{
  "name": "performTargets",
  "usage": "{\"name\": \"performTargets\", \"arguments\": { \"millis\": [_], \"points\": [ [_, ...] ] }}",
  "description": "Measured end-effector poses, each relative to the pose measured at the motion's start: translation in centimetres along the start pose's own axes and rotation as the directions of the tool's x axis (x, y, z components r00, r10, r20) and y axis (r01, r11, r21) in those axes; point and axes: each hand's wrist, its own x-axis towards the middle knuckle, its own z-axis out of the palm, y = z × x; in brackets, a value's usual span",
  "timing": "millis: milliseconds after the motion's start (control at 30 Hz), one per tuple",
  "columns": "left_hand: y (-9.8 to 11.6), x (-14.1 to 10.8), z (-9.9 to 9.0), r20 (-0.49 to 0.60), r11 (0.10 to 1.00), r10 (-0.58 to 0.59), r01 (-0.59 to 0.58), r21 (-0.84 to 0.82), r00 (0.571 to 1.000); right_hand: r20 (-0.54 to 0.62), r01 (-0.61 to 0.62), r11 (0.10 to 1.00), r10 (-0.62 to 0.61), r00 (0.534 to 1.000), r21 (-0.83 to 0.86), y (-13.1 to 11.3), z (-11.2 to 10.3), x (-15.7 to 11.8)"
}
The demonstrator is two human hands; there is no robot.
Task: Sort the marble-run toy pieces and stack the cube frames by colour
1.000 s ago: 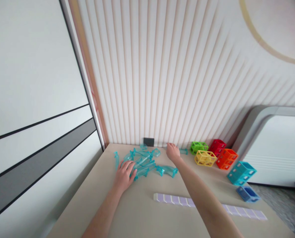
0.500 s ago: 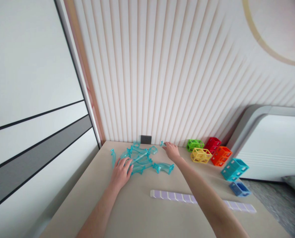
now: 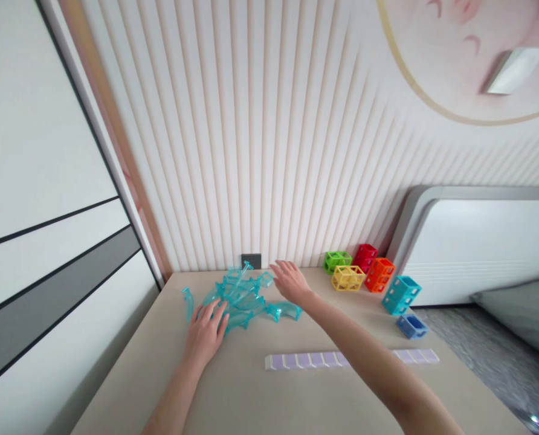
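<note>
A pile of clear teal plastic tube pieces lies on the table near the wall. My left hand rests at the pile's near left side, fingers spread over the closest pieces. Above the rest, a thin straight tube slants up, its flared end toward the wall. My right hand hovers just right of the pile, fingers stretched out and nothing visible in them. Below it lies a short teal connector tube. A single curved tube sits apart on the left.
A row of lilac tiles runs across the table, partly behind my right forearm. Open-frame blocks stand at right: green, yellow, red, orange, teal and blue. A black socket is on the wall.
My right hand has moved left toward the pile and opened; the small teal piece at its fingertips is gone from there. A thin tube now slants up over the pile. The view has shifted right.
</note>
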Motion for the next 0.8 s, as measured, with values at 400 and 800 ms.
{"name": "performTargets", "arguments": {
  "millis": [400, 800],
  "points": [
    [0.8, 0.8, -0.4, -0.106, 0.999, -0.019, 0.014, -0.051, 0.994, -0.162, -0.763, 0.644, 0.758, 0.631, 0.043, 13.2, -3.1, -9.6],
    [8.6, 2.1, -0.1, -0.122, 0.954, 0.183, -0.206, -0.216, 0.976, -0.232, -0.057, 0.406, 0.624, 0.746, 0.912, -0.4, -0.1, -8.2]
  ]
}}
